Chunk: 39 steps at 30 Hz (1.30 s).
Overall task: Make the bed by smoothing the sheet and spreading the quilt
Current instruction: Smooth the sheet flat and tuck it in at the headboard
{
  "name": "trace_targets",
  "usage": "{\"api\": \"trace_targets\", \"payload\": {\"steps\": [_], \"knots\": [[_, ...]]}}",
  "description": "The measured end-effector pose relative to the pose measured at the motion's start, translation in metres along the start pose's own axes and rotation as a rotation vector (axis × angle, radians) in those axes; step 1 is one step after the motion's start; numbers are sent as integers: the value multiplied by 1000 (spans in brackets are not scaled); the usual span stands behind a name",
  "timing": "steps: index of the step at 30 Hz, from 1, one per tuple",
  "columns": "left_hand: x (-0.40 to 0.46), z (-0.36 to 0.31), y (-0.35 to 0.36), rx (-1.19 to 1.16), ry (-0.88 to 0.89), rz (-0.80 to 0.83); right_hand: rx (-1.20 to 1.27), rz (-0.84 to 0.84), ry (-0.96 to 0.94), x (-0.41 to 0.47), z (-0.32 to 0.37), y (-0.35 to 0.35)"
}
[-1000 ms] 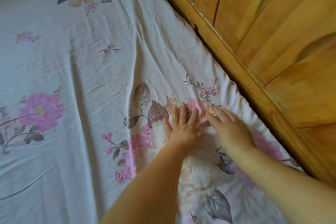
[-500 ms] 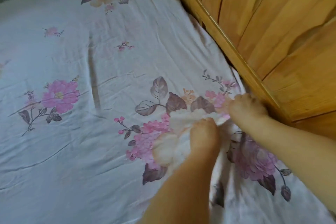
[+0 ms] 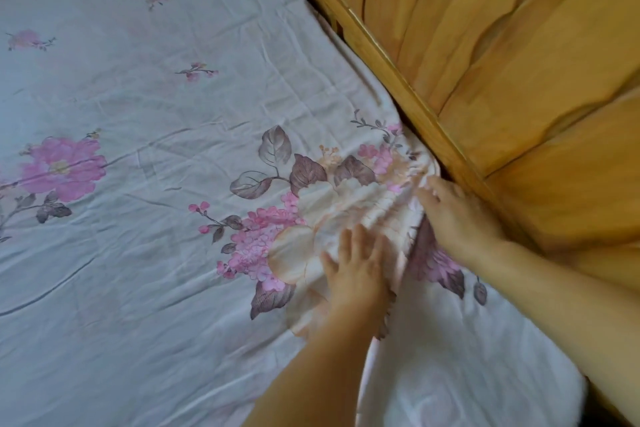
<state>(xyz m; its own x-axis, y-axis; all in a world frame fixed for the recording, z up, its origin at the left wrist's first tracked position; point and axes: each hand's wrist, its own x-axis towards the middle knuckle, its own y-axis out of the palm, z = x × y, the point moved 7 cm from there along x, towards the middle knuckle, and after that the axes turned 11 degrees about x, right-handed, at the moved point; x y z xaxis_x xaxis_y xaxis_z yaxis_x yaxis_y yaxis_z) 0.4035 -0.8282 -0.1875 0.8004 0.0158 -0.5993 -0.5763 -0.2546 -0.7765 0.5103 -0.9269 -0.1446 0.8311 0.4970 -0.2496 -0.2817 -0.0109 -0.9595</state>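
Observation:
A white sheet (image 3: 166, 107) printed with pink flowers and brown leaves covers the bed. It is bunched into small ridges near the right edge, beside the wooden frame. My left hand (image 3: 358, 270) lies flat on the sheet with straight fingers, pressing on a large pale flower. My right hand (image 3: 453, 215) rests on the puckered cloth close to the frame, its fingers stretched toward the folds. No quilt is in view.
A wooden bed rail (image 3: 398, 76) runs diagonally from the top centre to the lower right, with slanted wooden panelling (image 3: 519, 45) behind it. Long creases cross the sheet on the left.
Both hands gripped bunched sheet half a second ago; now their fingers are spread flat on it. The cloth near the rail has gathered into ridges. The view has shifted slightly.

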Motion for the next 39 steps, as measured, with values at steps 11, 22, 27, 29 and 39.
{"api": "trace_targets", "payload": {"steps": [11,22,27,29,39], "knots": [[-94,-14,71,45,104,-129,-105,83,-91,-129,-4,48],[-92,-24,52,-24,-97,-105,-571,752,119,-132,-42,69],[-95,-29,72,-71,-64,44,-535,693,245,-124,-47,69],[-96,-29,79,-46,-14,111,-519,666,215,-128,-43,67],[-139,-26,117,153,167,302,-172,451,28,-215,-2,88]]}}
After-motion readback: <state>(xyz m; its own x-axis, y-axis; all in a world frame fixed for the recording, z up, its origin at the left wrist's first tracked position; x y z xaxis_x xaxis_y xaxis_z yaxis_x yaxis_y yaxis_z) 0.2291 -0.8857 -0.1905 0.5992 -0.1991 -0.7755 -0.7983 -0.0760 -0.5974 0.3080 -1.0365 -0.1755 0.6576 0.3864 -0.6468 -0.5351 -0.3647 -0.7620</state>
